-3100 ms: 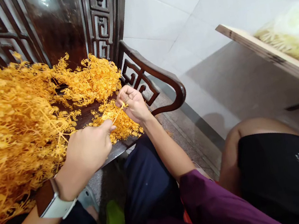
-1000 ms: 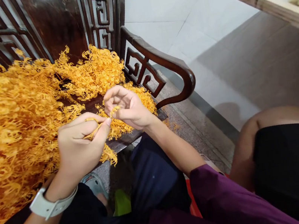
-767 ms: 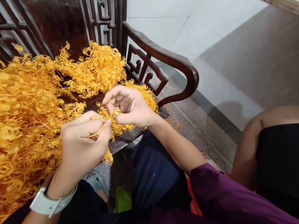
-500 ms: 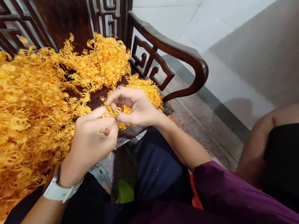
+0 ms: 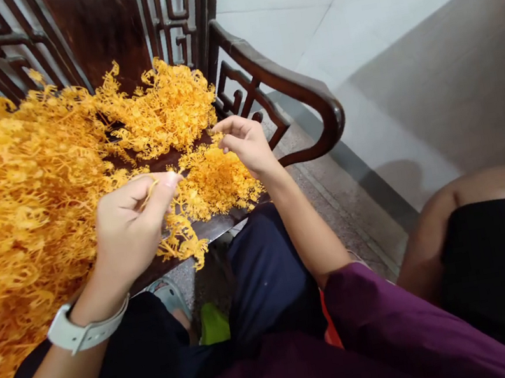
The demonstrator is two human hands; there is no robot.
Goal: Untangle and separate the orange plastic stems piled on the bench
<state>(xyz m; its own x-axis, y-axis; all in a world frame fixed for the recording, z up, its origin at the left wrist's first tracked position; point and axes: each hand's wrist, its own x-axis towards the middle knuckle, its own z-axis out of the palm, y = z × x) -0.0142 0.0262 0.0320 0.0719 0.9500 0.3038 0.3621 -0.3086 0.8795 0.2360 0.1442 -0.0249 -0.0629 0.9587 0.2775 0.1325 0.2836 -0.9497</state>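
My left hand (image 5: 129, 219) is closed in a pinch on a yellow plastic sprig (image 5: 183, 239). A thin strand of it shows at the fingers, and its curly end hangs below them past the seat edge. My right hand (image 5: 248, 144) is over the back right of a small heap of yellow pieces (image 5: 219, 178). Its thumb and forefinger are slightly apart, and I see nothing clearly held between them. A much larger mass of yellow curly sprigs (image 5: 20, 221) lies to the left of my left hand, and another clump (image 5: 170, 103) rests behind the small heap.
The sprigs lie on a dark carved wooden bench seat (image 5: 222, 223) with a curved armrest (image 5: 281, 68) at the right. Another person's bent leg (image 5: 426, 244) is close on my right. A green object (image 5: 214, 323) is on the floor below.
My hands have come apart from each other. The right moved up and right over the small heap; the left drew back left, and its sprig now hangs in view.
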